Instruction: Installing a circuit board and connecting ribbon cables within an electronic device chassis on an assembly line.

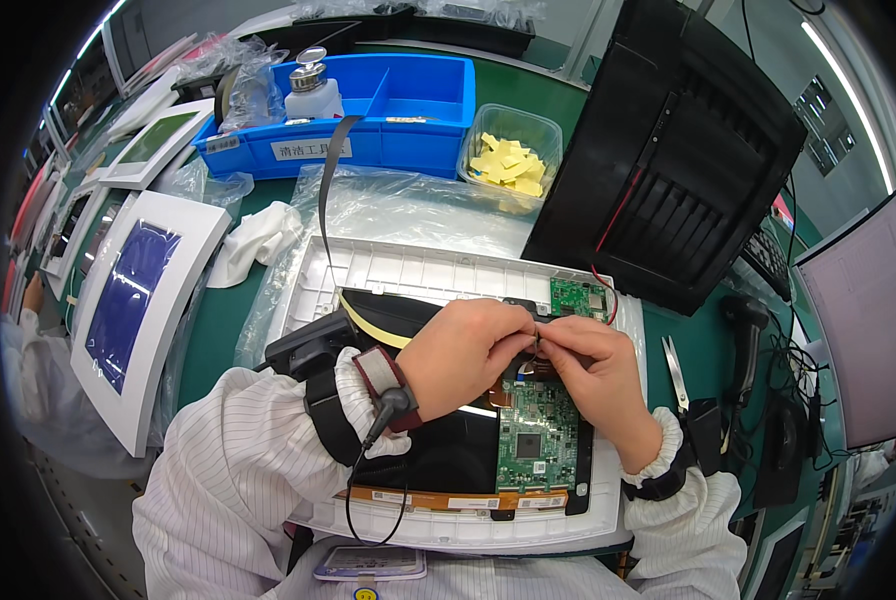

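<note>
An opened device lies in front of me: a white plastic housing (448, 262) with a black panel (438, 450) in it and a green circuit board (535, 440) on the panel's right part. My left hand (458, 355) and my right hand (605, 385) meet fingertip to fingertip above the board's upper end. Both are closed in a pinch on something small and dark, mostly hidden by the fingers. Wires show just below the fingertips. Beyond my right hand sits a smaller green board (578, 297). A corded wrist strap (378, 380) circles my left wrist.
A blue divided bin (408, 140) with a pump bottle (313, 90) and a clear tub of yellow pieces (508, 165) stand behind. A large black casing (668, 160) rises at right, near scissors (676, 375) and a scanner (745, 345). White-framed panels (133, 300) stand left.
</note>
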`<state>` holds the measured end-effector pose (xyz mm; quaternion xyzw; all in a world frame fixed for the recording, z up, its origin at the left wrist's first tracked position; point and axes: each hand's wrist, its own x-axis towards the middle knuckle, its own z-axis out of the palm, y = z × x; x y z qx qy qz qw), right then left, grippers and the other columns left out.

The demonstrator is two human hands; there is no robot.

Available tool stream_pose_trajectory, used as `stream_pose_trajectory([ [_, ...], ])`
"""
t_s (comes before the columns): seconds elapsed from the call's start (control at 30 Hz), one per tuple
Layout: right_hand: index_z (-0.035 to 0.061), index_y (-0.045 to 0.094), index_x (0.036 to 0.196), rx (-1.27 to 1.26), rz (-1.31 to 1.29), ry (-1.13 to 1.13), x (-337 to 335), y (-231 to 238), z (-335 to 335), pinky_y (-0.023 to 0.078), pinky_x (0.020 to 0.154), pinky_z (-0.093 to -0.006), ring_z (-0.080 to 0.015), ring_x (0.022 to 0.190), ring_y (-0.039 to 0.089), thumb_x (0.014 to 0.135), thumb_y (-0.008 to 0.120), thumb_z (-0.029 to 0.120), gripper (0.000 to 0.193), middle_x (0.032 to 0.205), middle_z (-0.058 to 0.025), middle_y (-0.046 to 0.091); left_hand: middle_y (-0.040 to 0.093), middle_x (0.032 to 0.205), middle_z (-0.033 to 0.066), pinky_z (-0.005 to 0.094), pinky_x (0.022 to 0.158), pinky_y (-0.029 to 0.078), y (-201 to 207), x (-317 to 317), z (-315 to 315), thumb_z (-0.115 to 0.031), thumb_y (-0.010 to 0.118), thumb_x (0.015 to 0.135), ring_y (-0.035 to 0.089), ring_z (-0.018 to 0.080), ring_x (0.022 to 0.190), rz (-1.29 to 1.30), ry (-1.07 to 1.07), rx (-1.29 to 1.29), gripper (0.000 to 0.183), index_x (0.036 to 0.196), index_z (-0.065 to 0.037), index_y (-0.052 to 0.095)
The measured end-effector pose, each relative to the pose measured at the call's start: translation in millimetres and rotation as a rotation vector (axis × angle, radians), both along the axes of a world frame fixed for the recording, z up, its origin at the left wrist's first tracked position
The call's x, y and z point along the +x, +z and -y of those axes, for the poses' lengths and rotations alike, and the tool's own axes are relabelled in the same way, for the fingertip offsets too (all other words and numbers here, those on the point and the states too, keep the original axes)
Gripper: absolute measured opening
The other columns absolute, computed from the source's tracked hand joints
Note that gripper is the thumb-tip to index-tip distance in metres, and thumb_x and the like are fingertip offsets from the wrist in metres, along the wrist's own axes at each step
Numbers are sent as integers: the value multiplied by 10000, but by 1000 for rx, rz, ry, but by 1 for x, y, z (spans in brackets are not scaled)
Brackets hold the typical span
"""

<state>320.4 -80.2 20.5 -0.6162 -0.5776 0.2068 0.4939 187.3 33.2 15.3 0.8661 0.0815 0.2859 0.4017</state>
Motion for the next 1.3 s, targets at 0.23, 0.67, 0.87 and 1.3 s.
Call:
stream_pose_trajectory([
  [0.23,-30,616,903,23,57,6,1,-2,-1,441,560,-218,-139,662,566,740,572,-56,171,772,-98,601,576,710,137,294,583,454,0,1,2,-58,553,771,574,279,647,-13,19,-22,79,821,-3,581],
  [0.67,-28,618,907,-16,-64,0,-1,0,-1,435,552,-209,-125,658,559,748,570,-53,168,767,-91,598,575,700,142,301,585,452,2,0,2,-59,563,760,575,285,655,-37,12,-68,76,803,2,577],
  [0.87,-32,618,908,-28,3,17,1,-2,-1,439,563,-204,-127,672,564,755,562,-54,164,781,-95,601,581,711,141,306,591,454,-2,1,0,-70,573,757,576,285,661,-21,20,-11,89,811,0,582],
  [1.3,-32,618,897,-36,-35,15,0,-1,-1,437,576,-215,-139,672,565,755,553,-56,159,775,-97,605,581,710,136,304,594,454,0,1,1,-73,558,767,576,276,655,-47,13,-15,97,824,3,583],
])
